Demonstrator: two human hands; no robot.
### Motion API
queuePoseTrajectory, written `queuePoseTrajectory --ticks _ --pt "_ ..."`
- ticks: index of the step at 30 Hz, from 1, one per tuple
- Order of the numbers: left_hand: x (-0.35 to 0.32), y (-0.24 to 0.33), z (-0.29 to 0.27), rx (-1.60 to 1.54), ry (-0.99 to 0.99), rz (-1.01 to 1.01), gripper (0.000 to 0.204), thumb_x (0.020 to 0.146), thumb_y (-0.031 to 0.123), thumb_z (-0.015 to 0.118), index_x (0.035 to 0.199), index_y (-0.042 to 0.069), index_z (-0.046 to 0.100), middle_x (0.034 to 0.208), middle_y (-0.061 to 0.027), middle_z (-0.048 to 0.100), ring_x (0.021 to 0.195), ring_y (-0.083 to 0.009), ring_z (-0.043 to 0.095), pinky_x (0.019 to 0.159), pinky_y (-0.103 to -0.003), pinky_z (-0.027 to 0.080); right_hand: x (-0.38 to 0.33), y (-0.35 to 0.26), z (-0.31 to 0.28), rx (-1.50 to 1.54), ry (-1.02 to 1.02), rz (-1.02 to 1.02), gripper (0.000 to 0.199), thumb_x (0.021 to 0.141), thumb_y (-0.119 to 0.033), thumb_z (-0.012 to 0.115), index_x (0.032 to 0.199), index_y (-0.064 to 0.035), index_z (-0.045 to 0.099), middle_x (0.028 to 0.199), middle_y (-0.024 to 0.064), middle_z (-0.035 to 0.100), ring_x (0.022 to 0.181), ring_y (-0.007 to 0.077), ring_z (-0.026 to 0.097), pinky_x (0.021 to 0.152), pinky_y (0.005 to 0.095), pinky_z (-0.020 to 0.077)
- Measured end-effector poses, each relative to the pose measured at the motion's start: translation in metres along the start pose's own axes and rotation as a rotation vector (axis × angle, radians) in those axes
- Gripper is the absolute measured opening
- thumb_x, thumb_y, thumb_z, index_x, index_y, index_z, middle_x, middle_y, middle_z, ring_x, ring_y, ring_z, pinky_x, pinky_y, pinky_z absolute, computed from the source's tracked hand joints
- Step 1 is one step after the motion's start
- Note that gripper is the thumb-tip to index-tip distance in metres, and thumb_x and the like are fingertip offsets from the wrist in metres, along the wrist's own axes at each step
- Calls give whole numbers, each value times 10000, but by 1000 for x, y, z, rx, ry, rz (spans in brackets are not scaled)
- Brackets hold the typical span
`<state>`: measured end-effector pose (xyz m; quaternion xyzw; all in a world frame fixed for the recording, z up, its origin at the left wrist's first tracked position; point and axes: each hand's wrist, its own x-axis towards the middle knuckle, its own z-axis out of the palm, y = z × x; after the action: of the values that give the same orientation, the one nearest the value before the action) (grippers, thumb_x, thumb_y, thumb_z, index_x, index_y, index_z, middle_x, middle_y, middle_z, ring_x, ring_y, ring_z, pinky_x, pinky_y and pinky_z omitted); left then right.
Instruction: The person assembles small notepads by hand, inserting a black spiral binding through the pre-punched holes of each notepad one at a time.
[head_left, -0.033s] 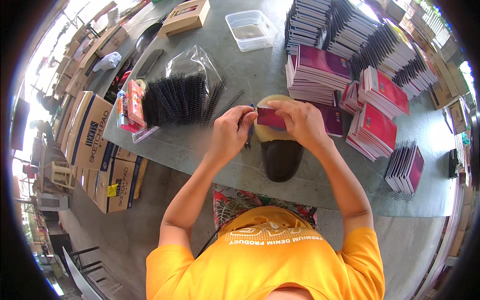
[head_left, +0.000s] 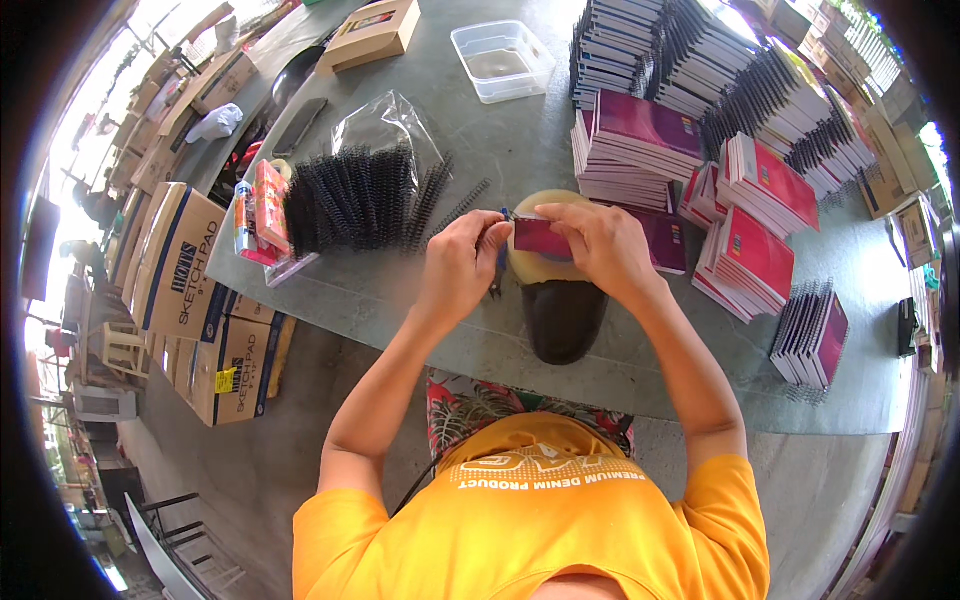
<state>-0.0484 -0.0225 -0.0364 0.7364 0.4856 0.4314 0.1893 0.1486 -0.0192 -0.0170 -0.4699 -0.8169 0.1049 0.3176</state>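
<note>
A small notebook with a dark red cover [head_left: 541, 237] is held flat by my right hand [head_left: 605, 243], its thumb and fingers pressing on the cover. At the notebook's left edge my left hand [head_left: 465, 262] is closed round a slim blue-and-dark hand tool [head_left: 497, 270], mostly hidden by the fingers; its kind does not show. Beneath the notebook lies a rounded object, yellowish [head_left: 545, 270] at the far end and black [head_left: 563, 322] at the near end. Loose black spiral coils [head_left: 360, 200] lie to the left, several partly in a clear plastic bag [head_left: 395, 125].
Stacked red and purple notebooks [head_left: 650, 140] fill the table's right side, with spiral-bound ones [head_left: 815, 335] near the right edge. A clear plastic tub [head_left: 502, 60] and a cardboard box [head_left: 370, 35] stand at the back. Cartons [head_left: 180, 260] are piled beside the table's left edge.
</note>
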Motion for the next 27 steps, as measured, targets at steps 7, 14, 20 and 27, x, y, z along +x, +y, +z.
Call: queuePoseTrajectory --ticks 7,14,20,27 --pt "5 4 -5 142 118 179 125 813 77 664 915 9 642 781 -132 636 671 -221 641 600 -290 486 1 -1 4 -32 23 8 215 813 -89 578 1006 -125 666 936 95 669 774 294 636 668 364 500" --pt "1 7 -7 -43 38 50 136 811 42 649 938 -4 644 865 -152 661 688 -223 651 612 -288 493 3 -5 3 33 53 -9 206 783 -77 568 966 -122 651 857 86 660 753 305 622 647 395 491" --pt "8 -3 -2 169 84 178 113 793 21 659 899 -1 627 795 -139 643 655 -232 633 591 -293 483 2 -5 5 20 23 -24 220 785 -90 570 986 -135 646 861 91 658 784 308 622 675 409 490" --pt "16 0 0 89 41 265 269 707 -63 694 942 31 605 835 -78 554 664 -174 554 580 -286 452 7 -10 23 10 129 -33 166 793 -99 584 957 -102 611 855 108 641 784 314 612 638 410 475"
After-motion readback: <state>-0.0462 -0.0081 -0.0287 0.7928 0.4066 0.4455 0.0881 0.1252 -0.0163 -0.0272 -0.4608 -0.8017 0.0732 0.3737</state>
